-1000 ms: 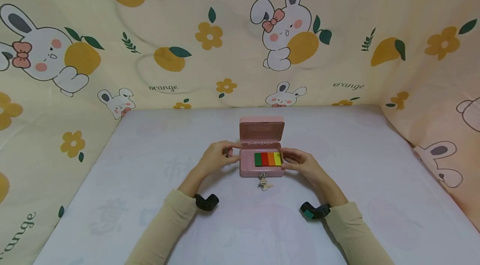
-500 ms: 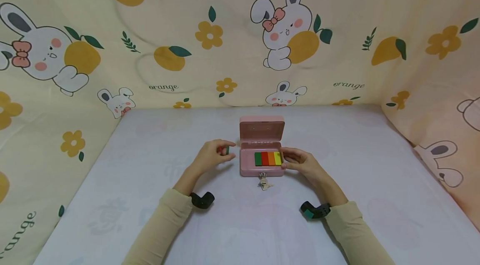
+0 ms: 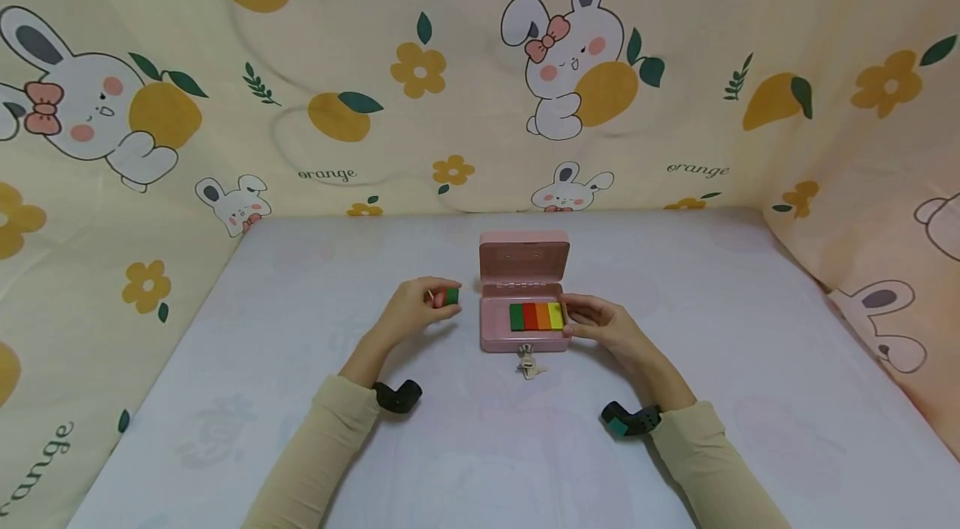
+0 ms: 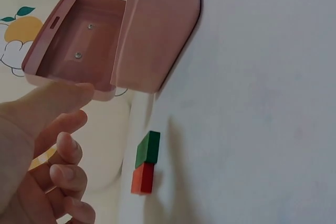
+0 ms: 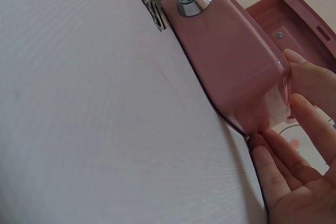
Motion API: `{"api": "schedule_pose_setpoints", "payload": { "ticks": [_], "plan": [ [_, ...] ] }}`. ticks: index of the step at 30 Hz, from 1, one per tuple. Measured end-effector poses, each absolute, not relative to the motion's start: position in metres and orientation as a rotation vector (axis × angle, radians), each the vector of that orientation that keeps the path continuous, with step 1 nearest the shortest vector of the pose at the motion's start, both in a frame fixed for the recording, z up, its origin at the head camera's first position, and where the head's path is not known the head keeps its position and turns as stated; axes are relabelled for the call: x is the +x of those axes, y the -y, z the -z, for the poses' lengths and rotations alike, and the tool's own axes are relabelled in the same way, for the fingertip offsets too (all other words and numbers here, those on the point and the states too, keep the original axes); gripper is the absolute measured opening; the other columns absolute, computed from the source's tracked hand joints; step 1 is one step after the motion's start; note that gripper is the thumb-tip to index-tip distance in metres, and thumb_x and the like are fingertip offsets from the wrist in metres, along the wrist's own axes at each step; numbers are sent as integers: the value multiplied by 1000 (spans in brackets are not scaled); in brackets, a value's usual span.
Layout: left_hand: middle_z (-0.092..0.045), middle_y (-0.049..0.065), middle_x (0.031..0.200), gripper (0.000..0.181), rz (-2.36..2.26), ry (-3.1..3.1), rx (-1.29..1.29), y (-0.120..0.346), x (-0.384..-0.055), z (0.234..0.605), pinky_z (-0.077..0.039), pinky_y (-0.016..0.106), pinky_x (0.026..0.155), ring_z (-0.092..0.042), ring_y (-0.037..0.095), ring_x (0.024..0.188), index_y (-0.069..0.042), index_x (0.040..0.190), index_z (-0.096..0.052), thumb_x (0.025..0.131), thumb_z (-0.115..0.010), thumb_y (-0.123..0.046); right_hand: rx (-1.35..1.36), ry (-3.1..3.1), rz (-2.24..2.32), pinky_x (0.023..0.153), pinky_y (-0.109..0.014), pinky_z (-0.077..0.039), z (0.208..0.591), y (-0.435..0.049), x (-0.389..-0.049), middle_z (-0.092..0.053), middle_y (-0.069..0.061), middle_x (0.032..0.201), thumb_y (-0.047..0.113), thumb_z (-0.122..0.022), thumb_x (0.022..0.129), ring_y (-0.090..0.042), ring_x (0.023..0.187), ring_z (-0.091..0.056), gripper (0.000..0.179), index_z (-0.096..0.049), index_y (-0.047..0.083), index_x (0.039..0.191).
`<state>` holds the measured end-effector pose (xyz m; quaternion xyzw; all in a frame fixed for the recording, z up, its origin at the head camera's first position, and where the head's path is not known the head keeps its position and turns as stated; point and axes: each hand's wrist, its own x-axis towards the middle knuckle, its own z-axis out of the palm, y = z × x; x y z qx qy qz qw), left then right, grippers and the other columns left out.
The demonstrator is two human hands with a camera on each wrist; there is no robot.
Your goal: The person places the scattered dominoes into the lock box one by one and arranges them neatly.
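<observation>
A pink cash box (image 3: 495,321) stands with its lid (image 3: 523,261) raised. Inside lies a row of several coloured blocks (image 3: 536,317), running from green to yellow. My left hand (image 3: 416,308) is apart from the box on its left side, fingers loosely bent. Just past those fingers, in the left wrist view, a green block (image 4: 147,148) and a red block (image 4: 143,178) sit end to end on the table, untouched. At the box's right side, my right hand (image 3: 611,325) rests its fingertips against the wall; the right wrist view shows them near rim and base.
Keys (image 3: 528,364) hang from the lock (image 5: 193,1) at the box's front. A white cloth (image 3: 480,446) covers the table. Printed fabric (image 3: 465,121) with rabbits and oranges rises behind and at both sides.
My left hand has drawn back leftward from the box's side, bringing the green block into clearer view by the fingers. My right hand has stayed against the box.
</observation>
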<state>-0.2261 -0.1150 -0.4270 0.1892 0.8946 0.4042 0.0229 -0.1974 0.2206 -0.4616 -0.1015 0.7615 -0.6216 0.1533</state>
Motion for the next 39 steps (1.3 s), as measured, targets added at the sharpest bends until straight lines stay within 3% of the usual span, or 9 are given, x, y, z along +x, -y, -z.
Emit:
{"api": "schedule_pose_setpoints", "payload": {
  "ticks": [18, 39],
  "plan": [
    [-53, 4, 72, 36, -1283, -2739, 537, 127, -231, 434, -36, 19, 61, -45, 12, 67, -1, 113, -69, 81, -77, -15, -291, -2211, 1755, 101, -14, -43, 462, -219, -198, -41, -23, 149, 15, -68, 89, -40, 140, -38, 60, -44, 1, 142],
    [-52, 5, 76, 39, -1244, -2711, 447, 134, -237, 439, -38, 22, 65, -47, 13, 71, -1, 117, -66, 82, -76, -14, -287, -2191, 1772, 96, -8, -44, 462, -221, -198, -40, -23, 150, 18, -69, 88, -41, 140, -37, 62, -43, 1, 142]
  ]
}}
